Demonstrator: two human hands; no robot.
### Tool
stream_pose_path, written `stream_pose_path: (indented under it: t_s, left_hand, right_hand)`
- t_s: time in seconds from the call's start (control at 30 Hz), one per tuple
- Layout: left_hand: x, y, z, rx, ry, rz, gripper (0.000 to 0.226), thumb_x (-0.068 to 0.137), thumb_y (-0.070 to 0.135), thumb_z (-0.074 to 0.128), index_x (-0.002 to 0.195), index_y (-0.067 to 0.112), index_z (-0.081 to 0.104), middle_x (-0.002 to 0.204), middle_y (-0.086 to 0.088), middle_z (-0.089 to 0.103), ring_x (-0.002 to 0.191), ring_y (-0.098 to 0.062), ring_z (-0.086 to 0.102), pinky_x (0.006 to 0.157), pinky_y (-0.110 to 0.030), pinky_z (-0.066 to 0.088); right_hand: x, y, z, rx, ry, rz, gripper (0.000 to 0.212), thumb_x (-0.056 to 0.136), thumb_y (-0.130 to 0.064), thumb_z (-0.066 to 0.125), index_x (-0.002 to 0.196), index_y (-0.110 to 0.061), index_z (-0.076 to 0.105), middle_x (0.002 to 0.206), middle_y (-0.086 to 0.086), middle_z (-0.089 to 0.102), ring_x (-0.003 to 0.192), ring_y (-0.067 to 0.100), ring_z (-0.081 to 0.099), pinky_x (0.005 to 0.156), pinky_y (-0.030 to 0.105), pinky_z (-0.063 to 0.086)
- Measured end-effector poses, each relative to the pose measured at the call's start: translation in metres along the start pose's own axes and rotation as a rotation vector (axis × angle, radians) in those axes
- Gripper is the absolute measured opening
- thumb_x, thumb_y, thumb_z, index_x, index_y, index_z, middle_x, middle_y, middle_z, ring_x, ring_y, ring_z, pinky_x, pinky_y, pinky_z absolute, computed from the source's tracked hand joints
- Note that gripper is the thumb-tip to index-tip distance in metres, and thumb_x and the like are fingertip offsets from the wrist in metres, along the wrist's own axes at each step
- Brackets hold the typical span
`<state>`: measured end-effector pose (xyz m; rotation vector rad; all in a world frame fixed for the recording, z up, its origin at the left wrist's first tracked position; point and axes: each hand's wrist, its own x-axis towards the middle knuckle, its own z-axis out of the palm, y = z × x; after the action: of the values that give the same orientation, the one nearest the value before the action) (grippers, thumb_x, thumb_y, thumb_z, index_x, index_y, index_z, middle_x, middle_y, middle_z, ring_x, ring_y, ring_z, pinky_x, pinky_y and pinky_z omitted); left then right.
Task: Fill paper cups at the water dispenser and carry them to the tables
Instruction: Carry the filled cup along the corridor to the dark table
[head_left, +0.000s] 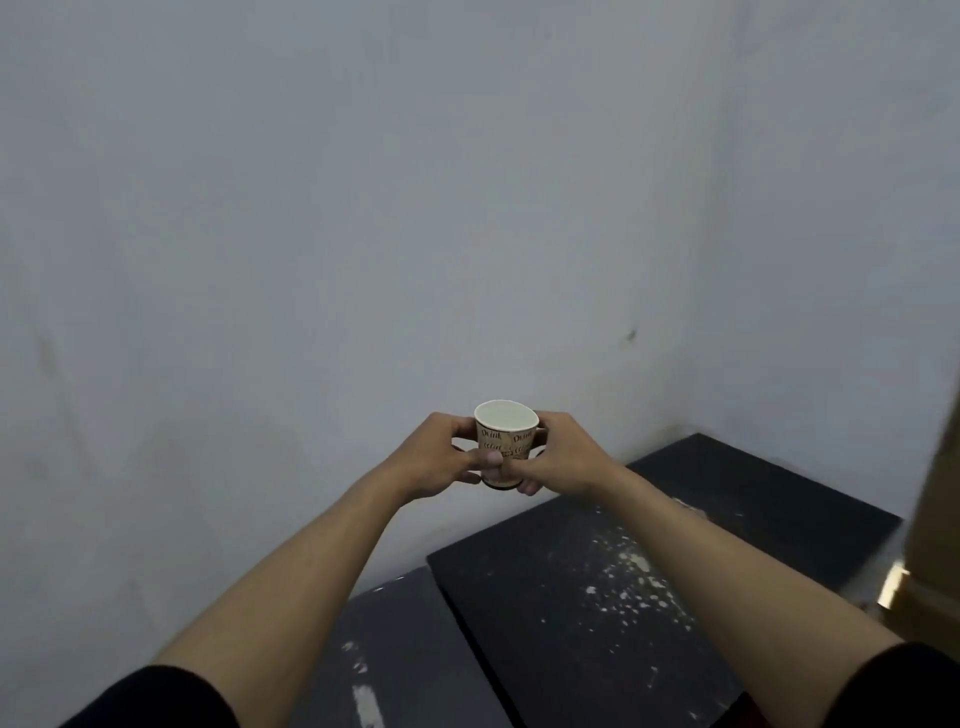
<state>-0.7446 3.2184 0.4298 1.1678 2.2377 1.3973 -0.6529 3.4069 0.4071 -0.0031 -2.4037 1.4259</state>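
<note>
Paper cup (505, 440) with brown lettering stands upright in mid-air before a grey wall (363, 208), gripped on both sides by the curled fingers (491, 459) of the left hand (439, 460) and right hand (566, 460), with a black, white-flecked counter (571, 597) lower right.

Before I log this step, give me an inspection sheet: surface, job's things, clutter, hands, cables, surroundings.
Surface: a black table and a greyer table side by side, both flecked with white specks.
Job's things: one paper cup, upright, held in the air; water level cannot be told.
Clutter: nothing seen.
Hands: left hand and right hand both grip the paper cup from its sides.
Cables: nothing seen.
Surroundings: plain grey wall; blurred brown box at the right edge.
</note>
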Motion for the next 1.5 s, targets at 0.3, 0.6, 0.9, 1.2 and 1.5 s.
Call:
stream_pose_path:
  t_s: [0.3,0.6,0.9,1.2,1.5]
  left_hand:
    - [-0.031,-0.052,-0.083,0.066,0.342,-0.218,0.04,0.091,0.015,0.076,0.13,0.012,0.068,0.124,0.0,0.071,0.1,-0.022,0.075,0.088,-0.038,0.063]
    - [-0.108,-0.084,-0.118,0.111,0.649,-0.431,0.037,0.09,0.016,0.078,0.126,0.015,0.07,0.115,0.005,0.077,0.096,-0.019,0.076,0.089,-0.039,0.062]
    - [-0.197,-0.092,-0.137,0.158,0.836,-0.594,0.039,0.085,0.017,0.082,0.123,0.019,0.071,0.112,0.005,0.078,0.094,-0.017,0.077,0.094,-0.044,0.061]
    - [-0.255,-0.093,-0.139,0.2,0.929,-0.657,0.037,0.083,0.017,0.084,0.117,0.024,0.072,0.106,0.011,0.08,0.092,-0.013,0.078,0.088,-0.035,0.06]
    - [-0.29,-0.108,-0.143,0.218,0.964,-0.676,0.04,0.08,0.016,0.086,0.118,0.022,0.073,0.109,0.009,0.079,0.093,-0.013,0.077,0.091,-0.04,0.061]
  right_hand:
    - [0.114,-0.001,0.102,0.135,-0.334,-0.15,0.05,0.067,-0.026,0.097,0.113,-0.027,0.077,0.089,-0.001,0.079,0.07,0.009,0.071,0.06,0.038,0.065]
    - [0.148,-0.02,0.214,0.222,-0.644,-0.29,0.055,0.07,-0.019,0.094,0.121,-0.021,0.074,0.105,0.007,0.077,0.097,0.025,0.072,0.063,0.043,0.067]
    - [0.125,-0.055,0.306,0.29,-0.846,-0.383,0.053,0.07,-0.018,0.092,0.119,-0.019,0.074,0.104,0.006,0.078,0.096,0.022,0.072,0.062,0.048,0.067]
    - [0.097,-0.077,0.353,0.316,-0.942,-0.439,0.058,0.068,-0.019,0.094,0.123,-0.019,0.073,0.105,0.002,0.077,0.095,0.015,0.071,0.058,0.037,0.065]
    - [0.077,-0.084,0.382,0.322,-0.98,-0.438,0.063,0.067,-0.023,0.095,0.126,-0.02,0.072,0.109,-0.003,0.077,0.101,0.015,0.071,0.06,0.041,0.066]
